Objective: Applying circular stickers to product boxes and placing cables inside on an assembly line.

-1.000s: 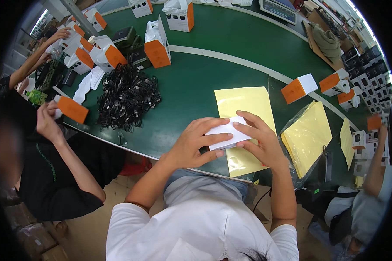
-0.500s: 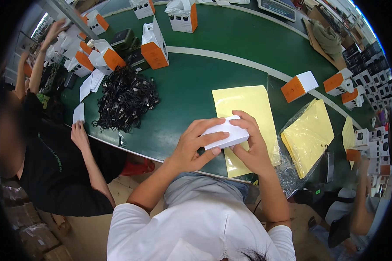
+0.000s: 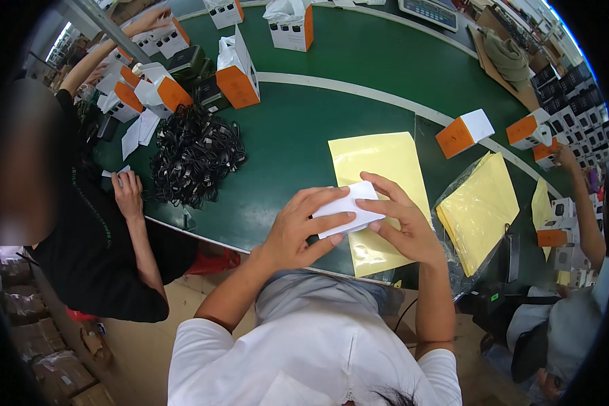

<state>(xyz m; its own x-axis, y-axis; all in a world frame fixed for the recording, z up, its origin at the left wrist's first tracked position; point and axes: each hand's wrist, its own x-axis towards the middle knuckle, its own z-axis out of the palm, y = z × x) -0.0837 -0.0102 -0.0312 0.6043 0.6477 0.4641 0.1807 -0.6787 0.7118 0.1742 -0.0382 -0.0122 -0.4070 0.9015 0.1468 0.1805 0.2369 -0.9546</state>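
A small stack of white cards or folded papers (image 3: 348,208) is held between both hands above the near edge of the green table. My left hand (image 3: 298,227) grips its left side, fingers over the top and thumb along the lower edge. Around the right side are the fingers of my right hand (image 3: 413,223), fingertips on the top face and thumb at the near right edge. Beneath the hands lies a flat yellow sheet (image 3: 379,152), partly covered by them. Print on the cards, if any, cannot be made out.
Left of my hands sits a heap of black cables (image 3: 196,155). On the right is a pile of yellow sheets in clear plastic (image 3: 480,210). Orange-and-white boxes (image 3: 238,84) stand along the table. A co-worker's hand (image 3: 127,193) rests at the left edge; another person reaches at the right.
The stack has tilted and shifted slightly in my hands, and my right hand has moved a little to the right with its fingers spread more. Both co-workers' arms have moved.
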